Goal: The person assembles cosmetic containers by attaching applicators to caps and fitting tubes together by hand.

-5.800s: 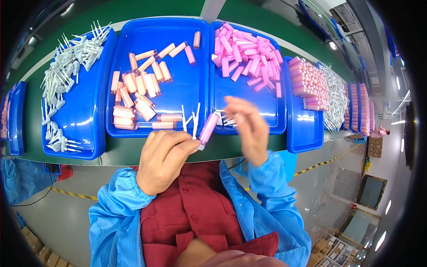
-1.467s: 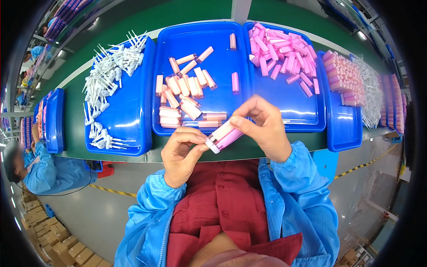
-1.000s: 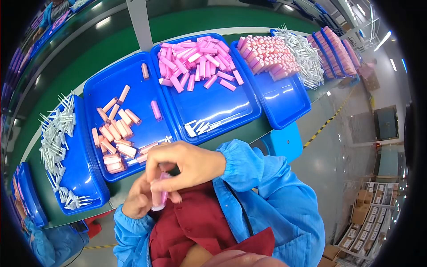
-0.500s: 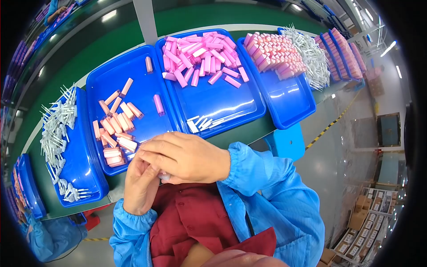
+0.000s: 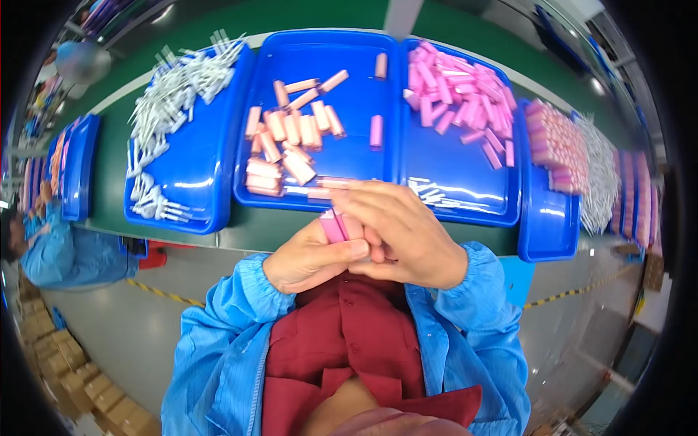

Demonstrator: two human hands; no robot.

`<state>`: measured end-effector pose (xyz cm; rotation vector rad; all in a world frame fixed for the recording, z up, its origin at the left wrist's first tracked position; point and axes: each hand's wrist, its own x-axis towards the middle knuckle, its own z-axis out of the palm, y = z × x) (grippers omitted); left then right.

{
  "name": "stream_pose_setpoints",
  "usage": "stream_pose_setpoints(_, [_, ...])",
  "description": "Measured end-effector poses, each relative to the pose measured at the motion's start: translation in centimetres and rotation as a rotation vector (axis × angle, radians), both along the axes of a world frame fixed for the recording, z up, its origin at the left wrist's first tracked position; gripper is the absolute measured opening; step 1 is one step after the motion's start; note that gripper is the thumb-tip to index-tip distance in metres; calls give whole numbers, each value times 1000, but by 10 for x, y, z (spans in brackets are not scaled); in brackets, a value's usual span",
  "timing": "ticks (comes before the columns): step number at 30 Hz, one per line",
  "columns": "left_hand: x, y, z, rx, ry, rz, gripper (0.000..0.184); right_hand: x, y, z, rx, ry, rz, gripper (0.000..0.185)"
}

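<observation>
A pink tube (image 5: 334, 227) is held between both hands in front of my chest, partly hidden by fingers. My left hand (image 5: 311, 256) is closed around its lower part, the thumb pressed along it. Bent over it from the right, my right hand (image 5: 407, 234) has its fingers closed against the left hand; what lies under them is hidden. Just beyond is a blue tray (image 5: 349, 73) with peach tubes (image 5: 291, 129) and one pink tube. The tray to its right (image 5: 465, 190) bears a pile of pink tubes (image 5: 462, 83) and some white sticks (image 5: 430, 195).
A blue tray (image 5: 190, 156) at the left holds white stemmed pieces (image 5: 185, 83). Farther right stand another tray (image 5: 549, 229) with packed pink tubes (image 5: 556, 142) and a heap of white pieces (image 5: 600, 174). A co-worker (image 5: 65, 251) in blue sits at the far left.
The view has swung back, with the trays now farther right in it. My hands have moved right in view, and a pink tube that was hidden half a second ago now shows between them.
</observation>
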<state>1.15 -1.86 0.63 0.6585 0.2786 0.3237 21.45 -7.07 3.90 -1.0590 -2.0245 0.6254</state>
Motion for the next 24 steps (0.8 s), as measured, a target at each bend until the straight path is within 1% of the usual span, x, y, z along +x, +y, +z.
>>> stream_pose_setpoints(1, [0, 1, -1, 78, 40, 25, 16, 0, -1, 3, -55, 14, -3, 91])
stream_pose_setpoints(2, [-1, 1, -2, 152, 79, 44, 14, 1, -3, 3, -67, 41, -24, 87])
stream_pose_setpoints(3, [-2, 2, -2, 354, 159, 99, 13, 2, -4, 3, -78, 69, -44, 83])
stream_pose_setpoints(5, [-2, 2, 4, 751, 322, 195, 13, 7, -8, 4, -74, 30, -58, 77])
stream_pose_setpoints(6, [-2, 3, 10, 823, 361, 172, 14, 3, -7, 2, -27, 80, -67, 65])
stream_pose_setpoints(9, [-4, -1, -8, 996, 308, 166, 19, -6, -10, -6, -37, 76, -35, 56])
stream_pose_setpoints(10, [-4, -2, -5, 981, 292, 150, 23, -11, -10, -3, -19, 75, -65, 48])
stream_pose_setpoints(13, [-12, -3, -12, 962, 275, 81, 21, -16, -13, -6, 19, 74, -67, 43])
stream_pose_setpoints(16, [-19, -3, -7, 948, 314, 58, 24, -21, -16, -5, 41, 82, -123, 40])
stream_pose_setpoints(17, [-20, -4, -10, 1014, 283, 146, 37, -22, -17, -6, 52, 91, -129, 40])
stream_pose_setpoints(19, [-31, -4, 1, 1300, 367, 308, 64, -23, -22, -11, 115, 64, -230, 40])
stream_pose_setpoints(20, [-38, -6, 7, 1346, 432, 400, 65, -23, -24, -17, 96, 21, -239, 40])
stream_pose_setpoints(22, [-67, 1, 16, 1609, 574, 546, 55, -24, -28, -32, 56, -80, -289, 40])
stream_pose_setpoints(23, [-81, 6, 19, 1733, 633, 603, 50, -25, -32, -38, 36, -82, -294, 40])
stream_pose_setpoints(24, [-94, 16, 23, 1785, 720, 757, 35, -26, -36, -43, 16, -83, -308, 39])
